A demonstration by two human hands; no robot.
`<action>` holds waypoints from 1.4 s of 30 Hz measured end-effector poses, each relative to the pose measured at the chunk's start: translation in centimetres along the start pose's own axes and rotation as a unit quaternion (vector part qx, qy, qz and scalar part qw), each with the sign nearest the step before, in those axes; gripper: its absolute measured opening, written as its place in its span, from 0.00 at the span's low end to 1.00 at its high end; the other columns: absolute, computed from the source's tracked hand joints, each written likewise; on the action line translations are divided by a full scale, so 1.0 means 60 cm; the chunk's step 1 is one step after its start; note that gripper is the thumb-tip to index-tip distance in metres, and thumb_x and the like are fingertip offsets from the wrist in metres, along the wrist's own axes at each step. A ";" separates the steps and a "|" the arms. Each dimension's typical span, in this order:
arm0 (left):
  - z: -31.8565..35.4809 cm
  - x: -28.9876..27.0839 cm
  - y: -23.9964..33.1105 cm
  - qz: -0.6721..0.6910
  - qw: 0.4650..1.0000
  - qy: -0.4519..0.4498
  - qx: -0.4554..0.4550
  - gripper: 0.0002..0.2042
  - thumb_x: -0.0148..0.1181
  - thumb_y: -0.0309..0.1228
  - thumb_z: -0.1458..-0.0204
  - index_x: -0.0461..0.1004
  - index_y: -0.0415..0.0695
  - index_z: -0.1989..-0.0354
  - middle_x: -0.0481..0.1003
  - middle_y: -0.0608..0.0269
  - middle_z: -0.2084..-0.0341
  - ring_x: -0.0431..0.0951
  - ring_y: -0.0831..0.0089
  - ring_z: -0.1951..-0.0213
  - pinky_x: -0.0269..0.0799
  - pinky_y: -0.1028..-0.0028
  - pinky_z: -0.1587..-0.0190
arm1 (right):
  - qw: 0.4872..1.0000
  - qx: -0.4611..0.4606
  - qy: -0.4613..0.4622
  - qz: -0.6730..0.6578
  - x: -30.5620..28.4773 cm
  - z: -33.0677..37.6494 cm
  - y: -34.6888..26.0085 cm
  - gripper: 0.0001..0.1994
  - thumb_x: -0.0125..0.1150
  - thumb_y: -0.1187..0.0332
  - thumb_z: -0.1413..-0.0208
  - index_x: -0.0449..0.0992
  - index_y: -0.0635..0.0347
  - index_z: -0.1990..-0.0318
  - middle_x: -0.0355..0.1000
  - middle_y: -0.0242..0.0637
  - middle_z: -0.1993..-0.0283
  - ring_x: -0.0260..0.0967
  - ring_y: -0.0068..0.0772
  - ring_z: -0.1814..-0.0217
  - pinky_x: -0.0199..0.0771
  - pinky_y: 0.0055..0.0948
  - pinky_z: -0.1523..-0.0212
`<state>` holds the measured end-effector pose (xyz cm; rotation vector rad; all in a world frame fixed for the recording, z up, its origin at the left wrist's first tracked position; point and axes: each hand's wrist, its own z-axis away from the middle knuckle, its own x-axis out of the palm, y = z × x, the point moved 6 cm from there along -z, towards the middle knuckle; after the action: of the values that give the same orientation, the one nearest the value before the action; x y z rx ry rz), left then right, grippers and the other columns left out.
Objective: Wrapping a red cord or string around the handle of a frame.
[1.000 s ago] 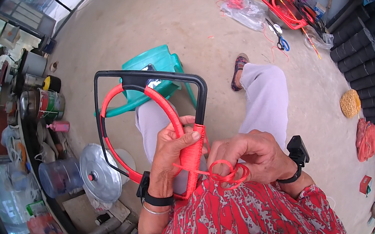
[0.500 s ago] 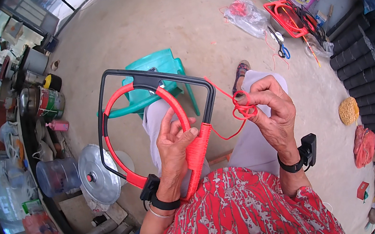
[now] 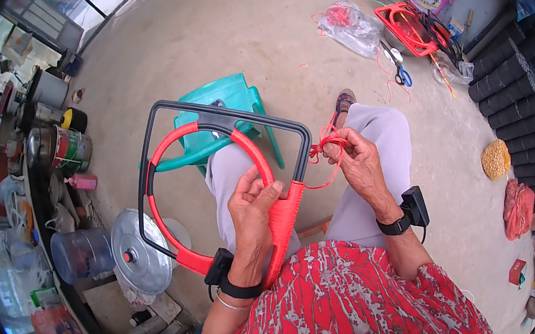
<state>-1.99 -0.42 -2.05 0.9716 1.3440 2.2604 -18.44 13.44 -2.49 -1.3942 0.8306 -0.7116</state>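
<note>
Floor (image 3: 209,33): bare concrete, pale and dusty.
Middle: a green plastic chair (image 3: 220,116) stands on it.
Lower left: a round metal lid (image 3: 132,256) beside a clear plastic jug (image 3: 79,254).
Upper right: a clear plastic bag (image 3: 351,24), blue-handled scissors (image 3: 398,67) and a red frame (image 3: 406,28) lie near one another.
Right edge: a stack of black strips (image 3: 519,90), a yellow mesh bundle (image 3: 495,159), a red bundle (image 3: 518,208).

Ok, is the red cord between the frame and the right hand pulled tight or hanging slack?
Slightly slack. The red cord sags in a shallow curve from the wrapped frame up to the right hand, which pinches a bunched loop.
</note>
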 end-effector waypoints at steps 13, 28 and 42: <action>-0.037 0.023 -0.008 0.032 0.987 -0.071 -0.139 0.10 0.65 0.23 0.52 0.75 0.37 0.61 0.76 0.65 0.74 0.74 0.79 0.74 0.70 0.80 0.71 | 0.876 0.168 -0.191 -0.411 0.113 0.037 0.053 0.12 0.59 0.66 0.41 0.69 0.60 0.54 0.73 0.33 0.59 0.72 0.23 0.56 0.74 0.24 0.53; -0.045 0.023 -0.021 0.032 0.986 -0.094 -0.132 0.09 0.61 0.22 0.54 0.74 0.35 0.63 0.76 0.62 0.73 0.75 0.76 0.74 0.73 0.77 0.67 | 0.994 0.002 -0.096 -0.048 0.075 0.037 -0.013 0.16 0.60 0.60 0.42 0.77 0.63 0.53 0.61 0.28 0.83 0.56 0.16 0.82 0.59 0.22 0.80; -0.054 0.021 -0.032 0.091 0.982 -0.091 -0.137 0.15 0.54 0.20 0.50 0.70 0.32 0.53 0.77 0.56 0.68 0.78 0.69 0.67 0.75 0.74 0.63 | 0.930 -0.182 -0.140 0.288 0.080 0.022 -0.077 0.07 0.56 0.67 0.45 0.72 0.61 0.68 0.70 0.46 0.79 0.70 0.49 0.77 0.65 0.41 0.77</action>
<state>-5.28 -0.79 -4.26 1.2069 0.8726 2.3396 -14.49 9.89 1.72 -1.4285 1.1076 0.1029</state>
